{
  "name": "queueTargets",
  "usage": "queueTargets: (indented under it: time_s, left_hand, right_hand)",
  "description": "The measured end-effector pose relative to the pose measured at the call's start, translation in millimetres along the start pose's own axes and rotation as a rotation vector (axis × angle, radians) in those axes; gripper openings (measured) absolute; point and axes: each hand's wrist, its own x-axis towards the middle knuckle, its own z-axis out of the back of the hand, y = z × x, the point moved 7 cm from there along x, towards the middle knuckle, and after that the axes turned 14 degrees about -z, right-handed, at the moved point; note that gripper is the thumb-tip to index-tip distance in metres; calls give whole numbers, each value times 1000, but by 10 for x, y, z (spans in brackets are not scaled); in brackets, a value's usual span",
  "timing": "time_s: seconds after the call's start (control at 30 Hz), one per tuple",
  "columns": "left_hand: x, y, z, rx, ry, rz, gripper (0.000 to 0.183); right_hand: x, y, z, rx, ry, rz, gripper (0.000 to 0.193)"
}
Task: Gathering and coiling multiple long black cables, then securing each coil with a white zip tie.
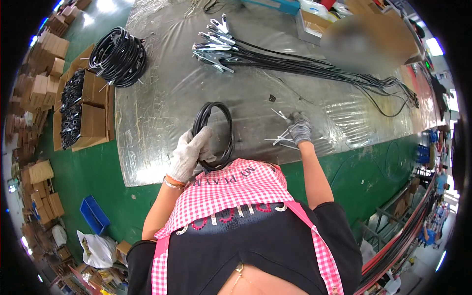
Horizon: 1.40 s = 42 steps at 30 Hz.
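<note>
My left hand (189,150), in a whitish knit glove, is closed round a coil of black cable (229,129) held upright at the table's near edge, in front of the pink checked apron. To the right, my right hand (300,130), in a grey glove, is down at the table with its fingers bent at a few loose white cable ties (280,138). The fingers look closed on a tie; the fingertips are partly hidden. Farther back lies a bundle of black cables (300,60) with metal clamps (215,47) at its left end.
On the far left of the sheet-covered table (162,98) stands a large coil of black cable (118,57). Cardboard boxes (93,123) of black parts stand beside the table. A blue bin (94,215) sits on the green floor. Another box (314,27) stands at the back right.
</note>
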Motion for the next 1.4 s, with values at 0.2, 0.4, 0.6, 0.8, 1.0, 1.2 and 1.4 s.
queueTargets:
  time_s: [0.2,0.4,0.6,0.8,1.0,1.2,1.4]
  left_hand:
    - [-73,-33,-6,-159,-61,-16,30]
    - [-122,-90,-62,-161,-51,-15,28]
    - [-105,-73,-73,-91,-3,-43,28]
    - [-141,-340,-212,-2,-17,-31,31]
    - [-127,-189,-116,28,-87,-91,35]
    - [-174,-259,-220,35,43,26,34]
    - [-184,-334,-296,170,166,-313,27]
  right_hand:
    - [10,577,142,115,69,59,19]
    - [-51,1006,343,208,23,106,13]
    - [-490,1710,693,273,-55,620,21]
    - [-1314,2453,742,388,94,885,23]
    - [-1380,2289,631,355,202,766,17]
    - [-1241,2069,441,89,132,717,18]
    - [-1336,2360,807,314,-117,875,28]
